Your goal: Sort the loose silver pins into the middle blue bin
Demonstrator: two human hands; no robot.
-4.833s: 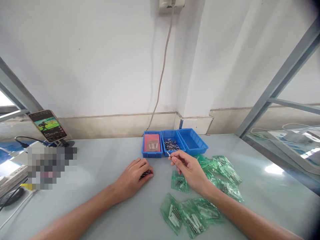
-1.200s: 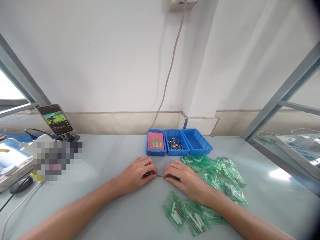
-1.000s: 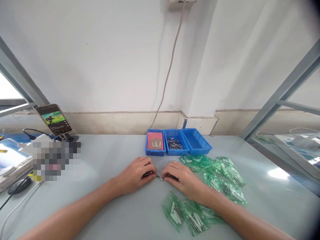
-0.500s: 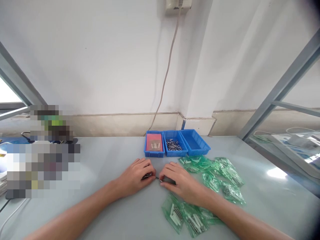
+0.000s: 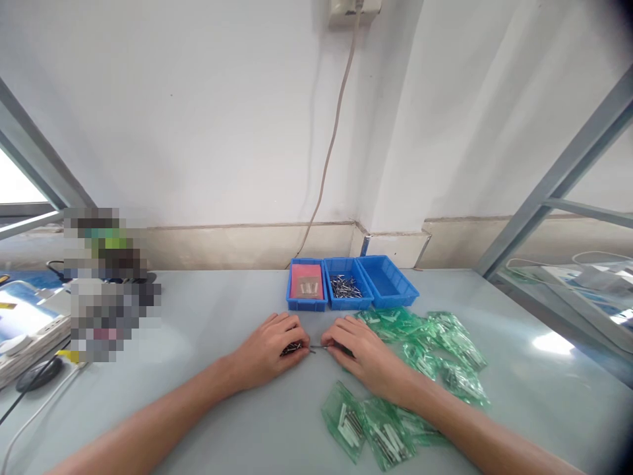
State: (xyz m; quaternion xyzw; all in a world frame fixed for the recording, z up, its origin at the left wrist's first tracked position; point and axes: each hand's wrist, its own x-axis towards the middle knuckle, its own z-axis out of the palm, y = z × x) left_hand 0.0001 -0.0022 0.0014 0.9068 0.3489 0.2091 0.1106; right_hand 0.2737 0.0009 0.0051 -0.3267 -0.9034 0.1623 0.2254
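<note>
My left hand (image 5: 270, 346) rests on the grey table with its fingers curled round a bunch of thin metal screws (image 5: 293, 348); their ends show between thumb and forefinger. Just to the right, my right hand (image 5: 363, 353) is closed, its thumb and fingertips pinching one end of a long thin screw (image 5: 318, 347). That screw lies level across the gap, its other end at my left fingertips. Another screw tip pokes out below it from the left hand. Whether the right palm holds more is hidden.
Behind my hands stand a blue bin (image 5: 306, 305) with a red pad, a middle bin (image 5: 350, 305) of loose screws and a third bin (image 5: 388, 280). Green bags (image 5: 395, 323) of screws and white pieces surround my right forearm. A black mouse (image 5: 39, 375) lies left.
My right hand has moved slightly right and away from the left, widening the gap. More of the screw between them now shows. The left hand keeps its hold on the bunch.
</note>
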